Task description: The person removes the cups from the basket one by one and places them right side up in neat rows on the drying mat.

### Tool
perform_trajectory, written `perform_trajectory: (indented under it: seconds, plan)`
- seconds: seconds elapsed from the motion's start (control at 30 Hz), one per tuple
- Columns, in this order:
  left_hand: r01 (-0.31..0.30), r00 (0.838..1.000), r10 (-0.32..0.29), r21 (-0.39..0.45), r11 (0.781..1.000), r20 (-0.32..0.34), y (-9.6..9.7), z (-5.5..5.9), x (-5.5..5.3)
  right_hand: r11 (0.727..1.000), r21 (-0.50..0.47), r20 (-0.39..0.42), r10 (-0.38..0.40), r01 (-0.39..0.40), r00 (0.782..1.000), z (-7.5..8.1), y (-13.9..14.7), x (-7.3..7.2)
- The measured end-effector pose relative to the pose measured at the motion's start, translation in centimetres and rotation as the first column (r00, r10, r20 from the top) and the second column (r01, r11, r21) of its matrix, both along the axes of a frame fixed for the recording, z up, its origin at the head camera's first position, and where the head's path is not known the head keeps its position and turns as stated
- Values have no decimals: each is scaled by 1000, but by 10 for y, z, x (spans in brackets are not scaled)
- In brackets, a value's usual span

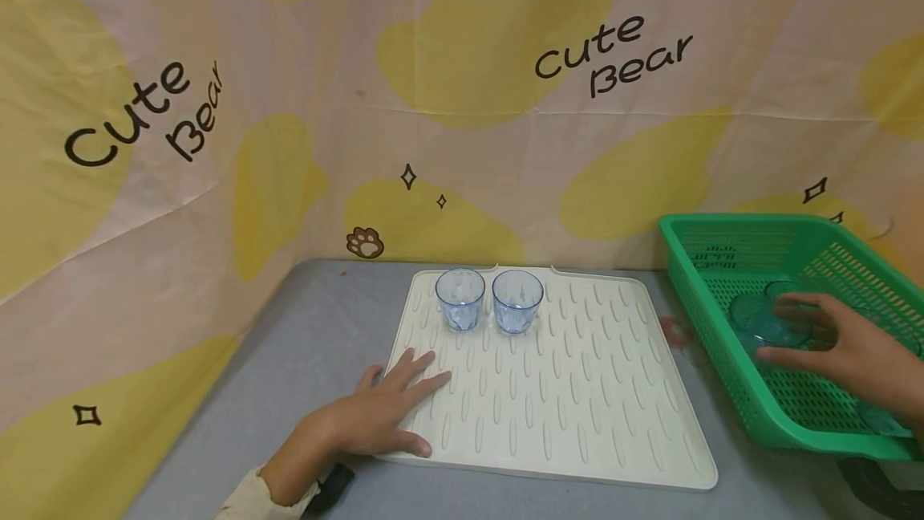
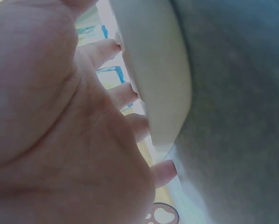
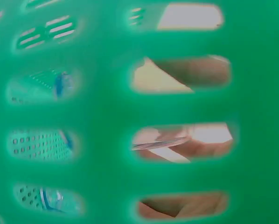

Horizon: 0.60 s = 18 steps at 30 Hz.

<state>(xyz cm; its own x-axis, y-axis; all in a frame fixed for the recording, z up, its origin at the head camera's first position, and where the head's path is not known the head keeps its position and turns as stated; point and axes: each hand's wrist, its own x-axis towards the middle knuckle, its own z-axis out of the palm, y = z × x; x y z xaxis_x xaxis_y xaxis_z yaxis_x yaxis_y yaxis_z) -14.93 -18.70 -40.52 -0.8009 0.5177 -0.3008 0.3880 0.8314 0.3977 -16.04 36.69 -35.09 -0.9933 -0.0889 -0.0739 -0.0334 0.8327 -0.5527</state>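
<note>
My left hand [image 1: 371, 416] rests with spread fingers on the left front part of a cream ribbed drying mat [image 1: 592, 424]. In the left wrist view, its fingertips [image 2: 130, 93] touch the mat's edge [image 2: 158, 70]. Two clear bluish glasses, a left one [image 1: 460, 301] and a right one [image 1: 516, 302], stand upright side by side at the mat's back. My right hand [image 1: 852, 347] is inside a green basket [image 1: 765, 416], thumb and fingers curved beside a clear drinking glass [image 1: 758, 319]. Blur hides whether they grip it. The basket wall [image 3: 107, 112] covers much of the right wrist view.
More glasses lie in the basket, one near its front right [image 1: 877, 417]. The basket stands right of the mat on a grey tabletop [image 1: 267, 351]. A patterned yellow and pale cloth [image 1: 462, 103] hangs behind and at the left.
</note>
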Motion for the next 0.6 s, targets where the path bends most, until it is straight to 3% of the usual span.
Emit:
perform_trajectory:
  seconds: [0.17,0.33,0.6]
  plan:
    - [8,1000,-8,9,1000,-6,0,0,0,994,-111,-91,-12,2,996,-1,2,0]
    - [14,1000,-14,11,1000,-7,0,0,-1,980,-198,-122,-17,-8,992,2,-1,2]
    - [9,1000,-9,7,1000,1,0,1,-1,983,-186,-175,-44,11,984,8,-11,8]
